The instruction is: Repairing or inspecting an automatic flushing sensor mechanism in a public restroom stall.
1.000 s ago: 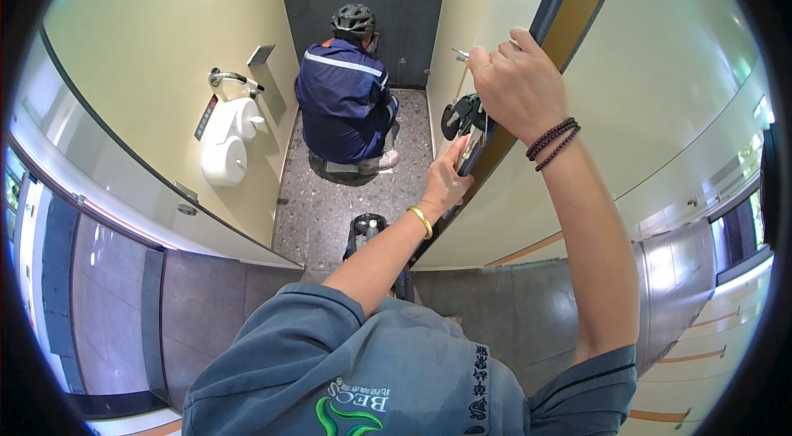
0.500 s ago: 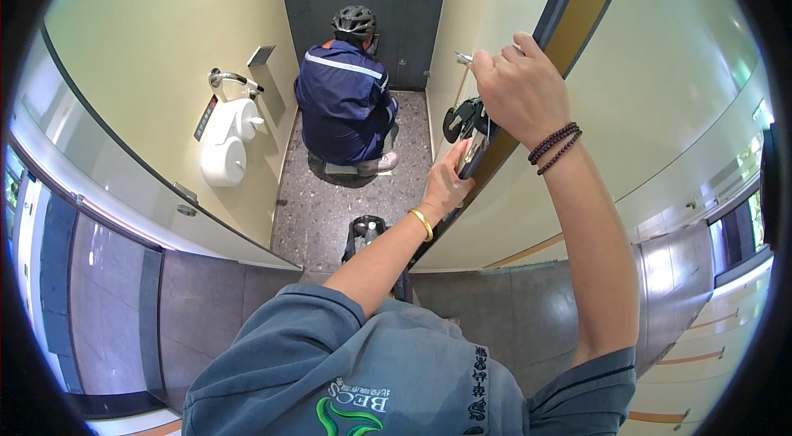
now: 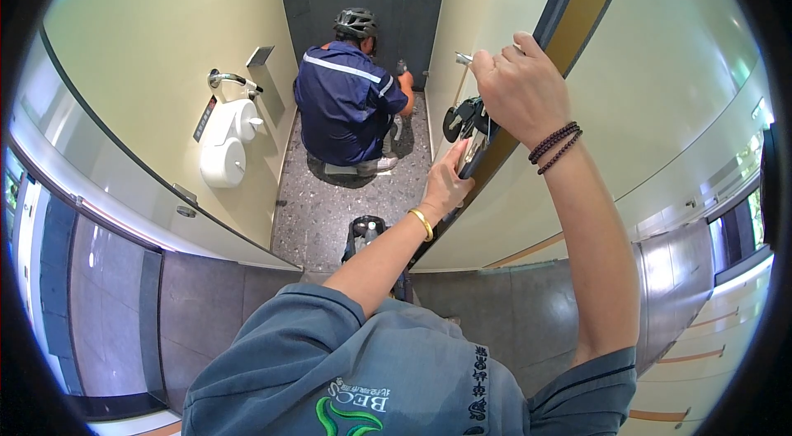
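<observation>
My right hand [image 3: 521, 94] is closed high by the edge of a cubicle door [image 3: 495, 157]. A small silver piece [image 3: 464, 58] shows beside its fingers; whether the hand grips it, I cannot tell. Just below hangs a cluster of black and metal pieces, perhaps keys [image 3: 464, 117], against the door edge. Lower down, my left hand [image 3: 448, 185] grips the door edge beside a metal plate [image 3: 473, 149], thumb pointing up along it. What lies under the right hand's fingers is hidden.
A helmeted person in dark blue workwear [image 3: 342, 102] squats in the cubicle, facing a dark panel [image 3: 330, 11], a small dark tool [image 3: 402, 67] in one hand. A white paper dispenser [image 3: 223, 157] and metal grab bar [image 3: 235, 80] line the left wall. A black bag [image 3: 356, 231] stands near me.
The squatting person's right arm has swung out to the right, bringing the dark tool into view low by the panel. My two hands keep their places.
</observation>
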Demonstrator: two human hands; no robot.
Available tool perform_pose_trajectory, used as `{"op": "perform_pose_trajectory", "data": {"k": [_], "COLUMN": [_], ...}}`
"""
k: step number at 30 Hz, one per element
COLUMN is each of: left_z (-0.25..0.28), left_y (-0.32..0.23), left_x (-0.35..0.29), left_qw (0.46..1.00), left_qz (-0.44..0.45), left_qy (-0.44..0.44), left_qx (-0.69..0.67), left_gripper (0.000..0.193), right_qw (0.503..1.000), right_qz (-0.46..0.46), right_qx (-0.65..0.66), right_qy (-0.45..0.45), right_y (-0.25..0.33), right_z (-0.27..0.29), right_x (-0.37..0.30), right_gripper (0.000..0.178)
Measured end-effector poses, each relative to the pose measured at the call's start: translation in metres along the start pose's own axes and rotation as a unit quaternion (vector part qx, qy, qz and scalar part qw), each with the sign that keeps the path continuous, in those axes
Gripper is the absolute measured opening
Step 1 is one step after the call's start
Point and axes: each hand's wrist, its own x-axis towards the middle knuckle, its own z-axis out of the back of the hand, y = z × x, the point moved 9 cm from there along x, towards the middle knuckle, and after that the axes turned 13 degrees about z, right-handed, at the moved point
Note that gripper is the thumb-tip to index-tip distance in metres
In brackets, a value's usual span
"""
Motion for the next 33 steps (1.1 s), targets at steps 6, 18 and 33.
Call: {"op": "perform_pose_trajectory", "data": {"k": [6,18,33], "left_z": [0.000,0.004,0.006], "left_y": [0.000,-0.003,-0.018], "left_x": [0.000,0.000,-0.008], "left_qw": [1.000,1.000,0.998], "left_qz": [0.002,-0.005,-0.032], "left_qy": [0.004,-0.009,-0.020], "left_qx": [-0.002,-0.010,0.051], "left_gripper": [0.072,0.070,0.068], "right_qw": [1.000,1.000,1.000], "right_qz": [0.002,0.005,-0.001], "right_qx": [-0.003,-0.010,0.001], "right_qy": [0.007,0.015,0.013], "right_y": [0.001,0.002,0.001], "right_z": [0.000,-0.002,-0.002], "right_x": [0.000,0.003,-0.001], "right_gripper": [0.016,0.015,0.015]}}
